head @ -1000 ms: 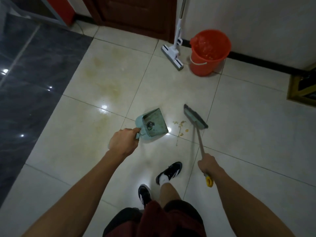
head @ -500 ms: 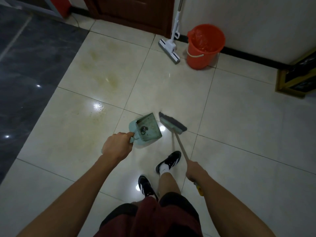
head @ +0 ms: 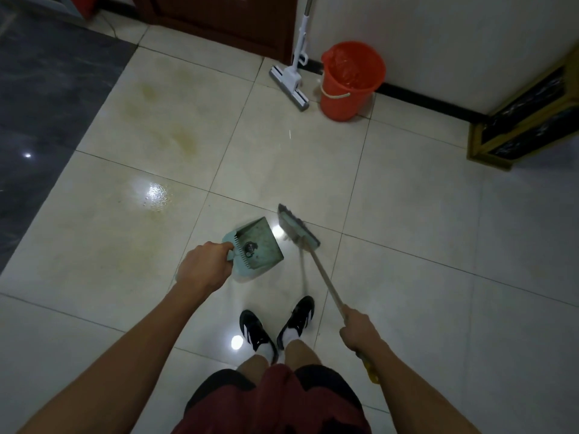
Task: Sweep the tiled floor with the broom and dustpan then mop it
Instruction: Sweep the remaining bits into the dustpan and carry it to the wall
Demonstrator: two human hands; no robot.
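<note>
On the cream glazed tiled floor, working from the left, a yellowish stain marks the tiles near the dark grey marble strip. The left hand has its grip clamped on the handle of the pale green plastic dustpan, whose mouth faces right and which already holds a small dark clump of debris. Just beside the pan's open edge sits the green-headed broom with a wooden shaft; the right hand has its grip closed around the shaft near its yellow end cap. Further back, the white flat-head mop leans at the wall beside the orange plastic bucket, both untouched, so sweeping is judged still in hand. Risks: if the dustpan tilts, the collected debris could slide back out; a pan lip not flush with the tile would let fine dirt pass underneath.
</note>
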